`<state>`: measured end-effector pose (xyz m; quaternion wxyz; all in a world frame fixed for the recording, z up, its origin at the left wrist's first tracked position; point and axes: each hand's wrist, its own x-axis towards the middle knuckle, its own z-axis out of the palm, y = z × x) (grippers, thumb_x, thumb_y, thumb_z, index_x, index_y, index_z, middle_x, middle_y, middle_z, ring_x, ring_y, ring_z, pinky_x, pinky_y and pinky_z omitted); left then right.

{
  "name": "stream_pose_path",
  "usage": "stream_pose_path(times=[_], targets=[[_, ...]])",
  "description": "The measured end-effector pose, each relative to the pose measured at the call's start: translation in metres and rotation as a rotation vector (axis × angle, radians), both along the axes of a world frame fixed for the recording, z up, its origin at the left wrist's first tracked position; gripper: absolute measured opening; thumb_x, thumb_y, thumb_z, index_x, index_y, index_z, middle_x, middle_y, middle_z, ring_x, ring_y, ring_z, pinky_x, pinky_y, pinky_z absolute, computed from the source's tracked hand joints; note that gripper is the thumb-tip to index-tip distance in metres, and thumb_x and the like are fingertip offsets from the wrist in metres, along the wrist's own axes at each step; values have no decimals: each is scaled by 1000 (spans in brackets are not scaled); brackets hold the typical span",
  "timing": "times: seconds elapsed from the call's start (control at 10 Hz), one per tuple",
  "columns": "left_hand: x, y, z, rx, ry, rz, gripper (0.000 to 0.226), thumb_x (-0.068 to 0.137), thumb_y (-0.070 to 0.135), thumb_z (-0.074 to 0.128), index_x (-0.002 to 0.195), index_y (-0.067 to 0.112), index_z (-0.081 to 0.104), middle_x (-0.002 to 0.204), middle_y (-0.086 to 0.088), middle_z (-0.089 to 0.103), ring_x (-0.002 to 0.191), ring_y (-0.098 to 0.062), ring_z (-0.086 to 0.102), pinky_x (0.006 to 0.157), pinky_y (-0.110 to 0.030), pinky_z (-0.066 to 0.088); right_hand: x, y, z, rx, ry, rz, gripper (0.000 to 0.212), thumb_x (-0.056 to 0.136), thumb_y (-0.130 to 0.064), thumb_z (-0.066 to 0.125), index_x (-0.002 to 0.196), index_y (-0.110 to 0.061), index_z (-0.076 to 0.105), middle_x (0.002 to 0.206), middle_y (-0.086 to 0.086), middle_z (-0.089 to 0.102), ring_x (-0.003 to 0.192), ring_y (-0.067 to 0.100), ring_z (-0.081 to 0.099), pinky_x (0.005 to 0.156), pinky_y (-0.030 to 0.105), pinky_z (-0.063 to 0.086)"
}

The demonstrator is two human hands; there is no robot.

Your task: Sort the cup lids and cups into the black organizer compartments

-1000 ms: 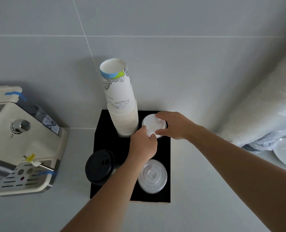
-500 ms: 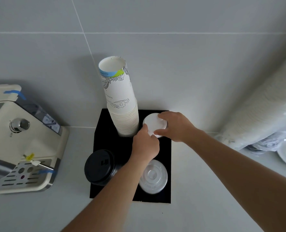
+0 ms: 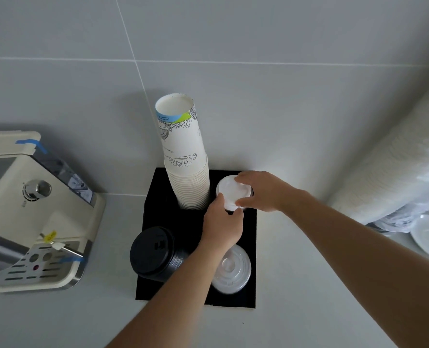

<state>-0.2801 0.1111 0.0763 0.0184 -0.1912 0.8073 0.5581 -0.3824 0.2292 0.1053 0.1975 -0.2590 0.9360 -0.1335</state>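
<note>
Both my left hand (image 3: 222, 226) and right hand (image 3: 263, 190) pinch the white lid (image 3: 232, 192), flat face up, over the black organizer's (image 3: 248, 247) far right compartment. Beside it, the paper cup stack (image 3: 187, 169) stands upright, bottoms up.

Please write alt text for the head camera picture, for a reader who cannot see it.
Both hands, the left hand and the right hand, grip white lids at the back right compartment of a black organizer. A tall paper cup stack stands back left, black lids front left, clear lids front right. A cream coffee machine sits to the left.
</note>
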Motion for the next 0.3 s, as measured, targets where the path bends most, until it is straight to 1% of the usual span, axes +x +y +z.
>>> stream_pose_path(times=[0.1,0.2,0.3], targets=[[3,-6,3,69,-32,-1,20,77,29,60,97,29,61,98,9,71,97,-13,66,83,-29,52,9,-3,7,25,-22,-10,75,90,-36,66,155,-22,33,165,-5,25,149,18,28,115,31,30],[8,-10,10,128,-21,-1,7,80,30,63,83,32,57,90,7,67,94,-18,64,78,-25,47,21,0,15,-20,-35,-58,72,91,-37,64,155,-27,32,165,-6,26,149,16,28,117,31,29],[20,-15,22,183,-43,3,26,85,26,66,111,30,60,107,13,59,104,-9,54,82,-21,41,37,7,26,-57,21,-129,66,92,-38,61,153,-27,37,157,-6,41,139,16,42,109,28,35]])
